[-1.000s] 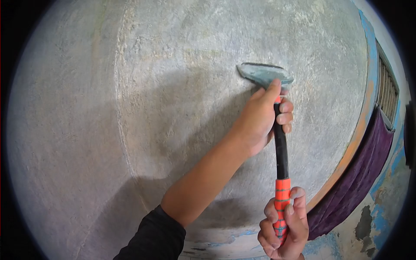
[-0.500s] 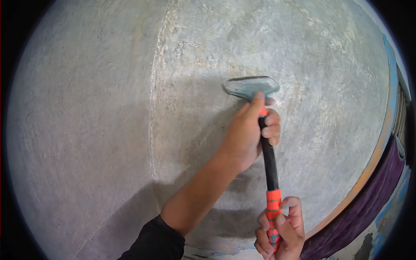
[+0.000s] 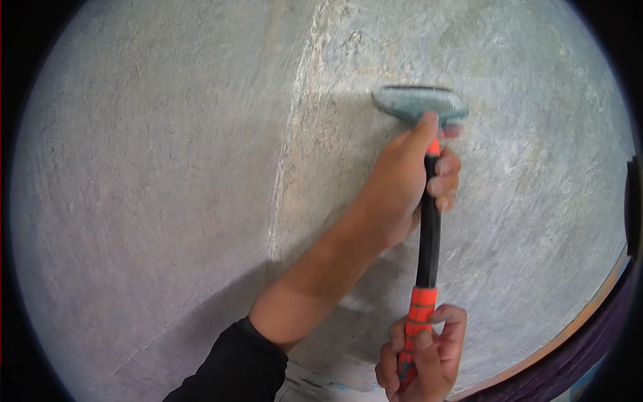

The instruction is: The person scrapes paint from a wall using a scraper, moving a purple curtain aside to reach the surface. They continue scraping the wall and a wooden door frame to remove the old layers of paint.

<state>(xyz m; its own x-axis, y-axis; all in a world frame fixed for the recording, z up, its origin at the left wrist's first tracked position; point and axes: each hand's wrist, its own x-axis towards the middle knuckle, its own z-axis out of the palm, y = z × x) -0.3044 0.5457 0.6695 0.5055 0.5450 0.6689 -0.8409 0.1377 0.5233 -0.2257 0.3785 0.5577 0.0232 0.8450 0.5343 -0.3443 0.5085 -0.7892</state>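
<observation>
since half a second ago the scraper (image 3: 420,201) has slid up and to the right across the wall (image 3: 167,201), its blade now higher on the grey plaster, and the purple cloth (image 3: 603,348) has nearly slipped out of view at the lower right. left hand (image 3: 402,184) is clenched round the black shaft just under the blade, thumb pressed up against the metal head; right hand (image 3: 422,355) is wrapped tight on the orange grip at the bottom end. blade lies flat against the wall, handle hanging down between the two hands. it looks stiff and fairly heavy at the head, with a rigid shaft; the ribbed orange grip seems the sure place to hold, with a second hand high near the head for pressure. count: one scraper, two hands, one black sleeve (image 3: 234,368), one wall.
</observation>
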